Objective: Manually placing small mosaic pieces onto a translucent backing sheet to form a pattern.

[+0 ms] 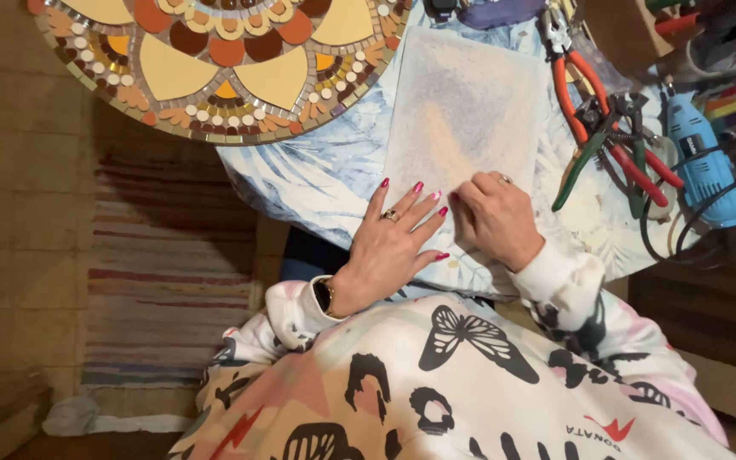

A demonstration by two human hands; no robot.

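Sleeves nearest me, then my left hand (392, 247) spread flat pinning the pale frosted sheet (462, 106) to the surface (300, 183) so it can't slide, right hand (494, 217) curled at its near edge, grip hidden; pliers (606, 128) parked right.

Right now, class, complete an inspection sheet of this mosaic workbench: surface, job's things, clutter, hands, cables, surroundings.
Surface: table covered with a blue leaf-print cloth.
Job's things: pale frosted sheet flat on the cloth; round mosaic panel in orange and cream.
Clutter: red-handled pliers, green-handled nippers, blue rotary tool.
Hands: left hand spread flat on the sheet's near edge; right hand curled at the same edge.
Cables: black cord looped by the rotary tool.
Surroundings: striped rug on the floor.
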